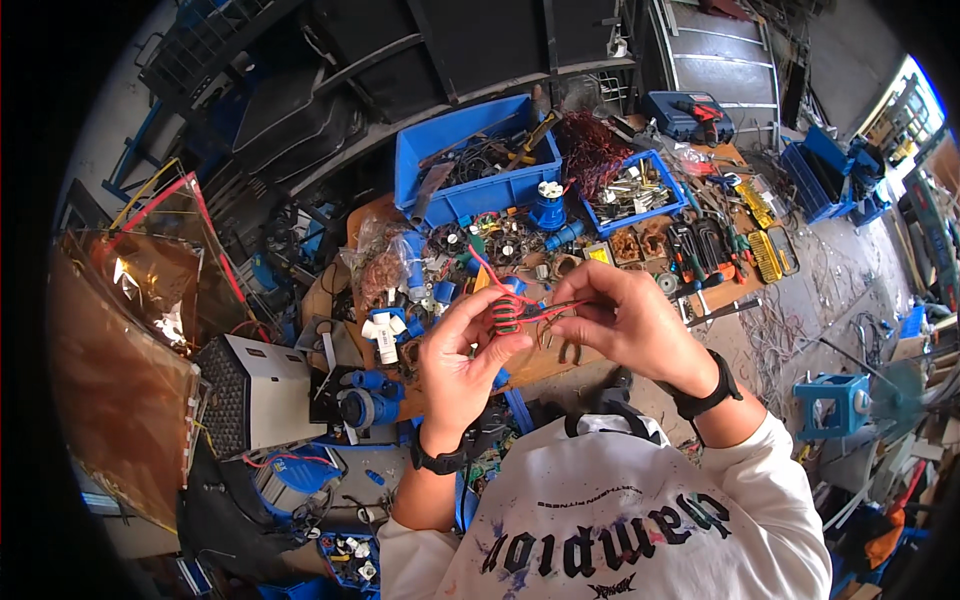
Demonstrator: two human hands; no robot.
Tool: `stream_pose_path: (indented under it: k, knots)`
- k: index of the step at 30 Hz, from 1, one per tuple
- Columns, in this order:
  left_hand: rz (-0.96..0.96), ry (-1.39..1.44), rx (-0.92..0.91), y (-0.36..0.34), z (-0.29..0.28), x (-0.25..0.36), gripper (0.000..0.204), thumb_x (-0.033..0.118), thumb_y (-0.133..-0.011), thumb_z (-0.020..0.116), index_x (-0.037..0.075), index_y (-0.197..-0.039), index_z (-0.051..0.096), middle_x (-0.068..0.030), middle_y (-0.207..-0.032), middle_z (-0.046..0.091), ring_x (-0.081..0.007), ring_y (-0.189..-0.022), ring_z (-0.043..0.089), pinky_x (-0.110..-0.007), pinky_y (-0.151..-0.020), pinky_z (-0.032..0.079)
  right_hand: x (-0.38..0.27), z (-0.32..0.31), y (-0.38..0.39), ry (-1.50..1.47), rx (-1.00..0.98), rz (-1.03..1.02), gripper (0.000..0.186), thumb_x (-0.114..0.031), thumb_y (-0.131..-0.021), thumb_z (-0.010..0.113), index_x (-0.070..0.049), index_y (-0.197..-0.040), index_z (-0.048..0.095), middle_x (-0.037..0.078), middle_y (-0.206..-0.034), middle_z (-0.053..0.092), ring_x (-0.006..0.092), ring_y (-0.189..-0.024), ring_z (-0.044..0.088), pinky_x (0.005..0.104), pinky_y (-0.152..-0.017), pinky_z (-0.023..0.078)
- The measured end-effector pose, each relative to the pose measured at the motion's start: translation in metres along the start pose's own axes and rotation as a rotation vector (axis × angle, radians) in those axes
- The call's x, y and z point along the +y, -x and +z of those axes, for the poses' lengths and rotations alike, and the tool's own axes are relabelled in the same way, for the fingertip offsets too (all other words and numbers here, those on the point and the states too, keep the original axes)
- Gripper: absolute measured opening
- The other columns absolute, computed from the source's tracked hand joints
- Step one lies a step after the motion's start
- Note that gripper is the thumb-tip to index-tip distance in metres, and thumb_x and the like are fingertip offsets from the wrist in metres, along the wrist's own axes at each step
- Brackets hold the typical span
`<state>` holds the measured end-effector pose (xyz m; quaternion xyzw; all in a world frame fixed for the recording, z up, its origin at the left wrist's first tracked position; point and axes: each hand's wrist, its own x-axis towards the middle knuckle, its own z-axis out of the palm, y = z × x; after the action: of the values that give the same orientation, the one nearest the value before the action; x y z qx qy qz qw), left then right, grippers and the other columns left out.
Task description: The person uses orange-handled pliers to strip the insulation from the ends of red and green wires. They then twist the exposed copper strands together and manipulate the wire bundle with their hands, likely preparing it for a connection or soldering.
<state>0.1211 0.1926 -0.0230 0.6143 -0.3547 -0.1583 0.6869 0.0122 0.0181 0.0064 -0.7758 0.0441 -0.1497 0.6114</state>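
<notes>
Above the near edge of the workbench [540, 372], my left hand [465, 350] pinches a small coil [507, 315] between thumb and fingers. Red wire wraps round it, with dark green showing between the turns. One loose red wire [482, 262] sticks up from the coil toward the far left. My right hand [625, 318] is closed just to the right, its fingertips on red and dark strands that run out from the coil. Whether a thin tool is also in those fingers, I cannot make out. Small pliers [570, 352] show below the right fingertips.
Behind my hands stand a big blue bin [480, 180] of tools and a blue tray [632, 195] of metal parts. Pliers and hex keys [700, 250] lie on the right. A red drill [703, 115] rests on a case. White pipe fittings [385, 335] sit at left.
</notes>
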Motion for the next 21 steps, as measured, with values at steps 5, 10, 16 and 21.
stream_pose_path:
  k: [5,10,16,21]
  knots:
    - [-0.016,0.053,0.023,0.0,-0.006,0.01,0.046,0.0,-0.078,0.075,-0.003,-0.12,0.057,-0.0041,-0.099,0.064,-0.0085,-0.086,0.061,-0.022,-0.073,0.05,0.004,-0.017,0.001,-0.178,-0.118,0.172,0.012,-0.008,-0.086,0.07,0.0,-0.09,0.061,-0.002,-0.082,0.063,0.0042,-0.073,0.056,0.0203,-0.064,0.047]
    - [-0.022,0.162,0.011,0.001,-0.002,0.02,0.047,0.002,-0.08,0.075,-0.002,-0.122,0.056,-0.0024,-0.097,0.064,-0.0069,-0.084,0.059,-0.021,-0.074,0.048,0.008,-0.021,0.005,-0.532,-0.11,0.149,0.01,-0.011,-0.089,0.068,-0.002,-0.089,0.063,-0.004,-0.081,0.061,0.0036,-0.075,0.053,0.0203,-0.068,0.044]
    - [-0.069,0.275,0.018,-0.002,-0.004,0.018,0.047,0.01,-0.083,0.074,-0.001,-0.124,0.055,-0.0014,-0.096,0.063,-0.0041,-0.079,0.056,-0.017,-0.063,0.043,0.018,-0.022,0.007,-0.157,-0.008,-0.212,0.018,-0.013,-0.082,0.074,-0.002,-0.085,0.061,0.003,-0.081,0.062,0.0112,-0.076,0.056,0.0263,-0.069,0.044]
    - [-0.088,0.283,0.046,-0.002,-0.003,0.017,0.046,0.012,-0.085,0.073,-0.001,-0.125,0.054,0.0001,-0.096,0.061,-0.0016,-0.07,0.05,-0.016,-0.055,0.037,0.01,-0.022,0.007,0.249,0.053,-0.389,0.021,-0.015,-0.078,0.076,-0.003,-0.083,0.059,0.008,-0.084,0.062,0.0229,-0.082,0.057,0.0327,-0.075,0.045]
